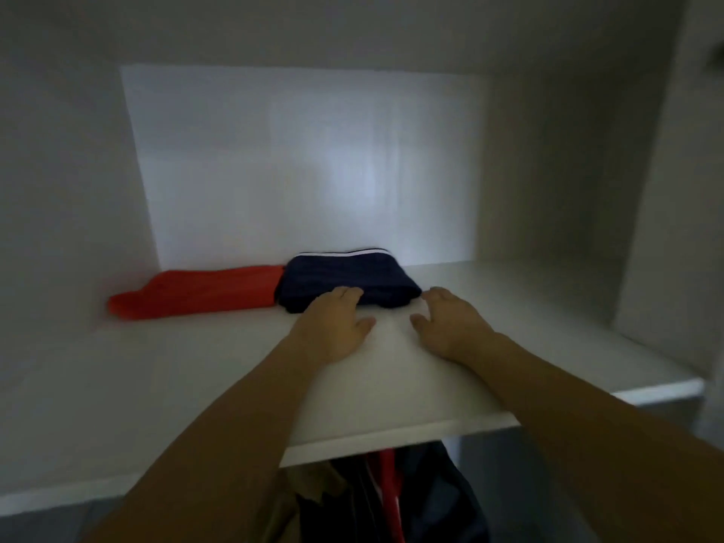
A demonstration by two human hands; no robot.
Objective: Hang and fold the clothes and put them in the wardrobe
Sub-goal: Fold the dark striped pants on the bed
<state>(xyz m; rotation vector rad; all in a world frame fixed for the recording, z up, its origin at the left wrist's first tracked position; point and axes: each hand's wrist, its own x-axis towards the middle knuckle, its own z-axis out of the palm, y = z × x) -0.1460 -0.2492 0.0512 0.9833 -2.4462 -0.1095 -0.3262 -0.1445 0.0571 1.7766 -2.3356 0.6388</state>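
Note:
A folded navy garment (344, 274) with a white-striped edge lies at the back of a white wardrobe shelf (156, 378). Next to it on the left lies a folded red garment (196, 293). My left hand (333, 327) reaches over the shelf with straight fingers, its fingertips at the navy garment's front edge. My right hand (450, 323) lies open just right of that edge, fingers relaxed, holding nothing.
The shelf sits in a dim white compartment with a back panel (305, 162) and side walls (568, 190). Below the shelf's front edge hang dark and red clothes (391, 495).

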